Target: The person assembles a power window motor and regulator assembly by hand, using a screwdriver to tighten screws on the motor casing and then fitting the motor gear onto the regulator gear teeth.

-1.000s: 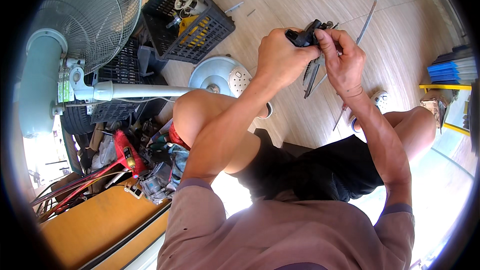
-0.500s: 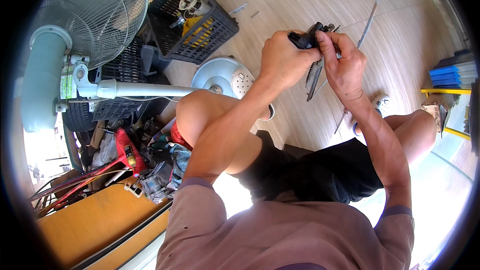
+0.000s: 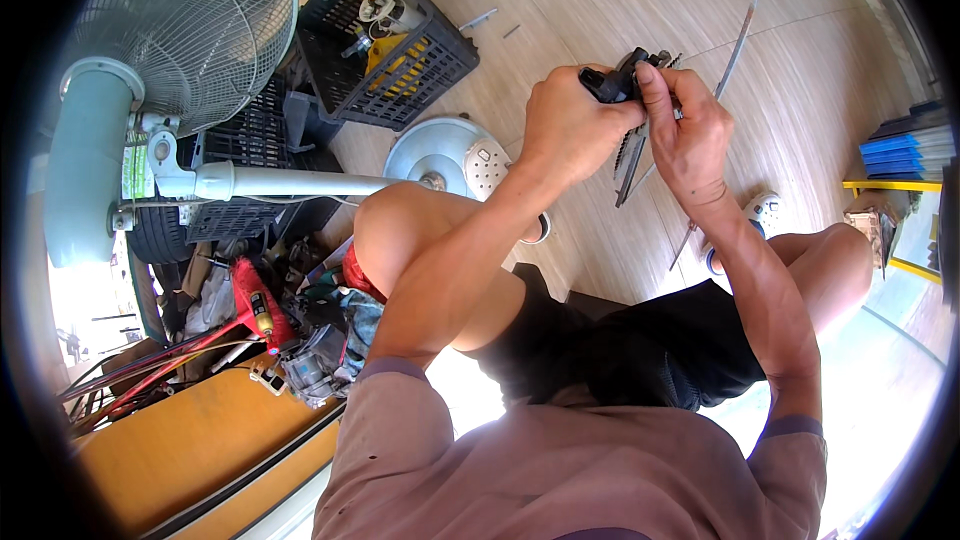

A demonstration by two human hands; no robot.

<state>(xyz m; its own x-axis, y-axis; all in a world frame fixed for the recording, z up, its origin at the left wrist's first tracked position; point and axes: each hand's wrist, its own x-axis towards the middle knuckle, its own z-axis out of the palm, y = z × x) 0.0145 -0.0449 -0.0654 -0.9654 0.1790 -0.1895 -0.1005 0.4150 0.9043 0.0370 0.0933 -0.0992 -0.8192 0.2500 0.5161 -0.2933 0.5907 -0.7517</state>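
Observation:
Between my knees, raised above the floor, is a black part [image 3: 626, 80] with a rounded body and a narrow dark bar below it; parts of its edge look toothed or chain-like. My left hand [image 3: 575, 125] is closed around its left side, thumb towards the right. Thumb and bent fingers of my right hand [image 3: 688, 120] pinch its right side close to the top. Whatever sits between those fingertips is too small or covered to make out. A long thin metal rod [image 3: 738, 45] lies beyond, running behind my right hand.
A black plastic crate [image 3: 425, 65] with parts stands at the far left. Nearer are a standing fan [image 3: 205, 30], its round base [image 3: 405, 145] and a heap of tools and rags [image 3: 320, 340]. Blue stacked items [image 3: 895, 155] sit on a yellow-edged shelf [image 3: 890, 185] at right.
Both hands keep their hold on the black part, which has tilted or shifted very slightly. Otherwise the scene looks the same.

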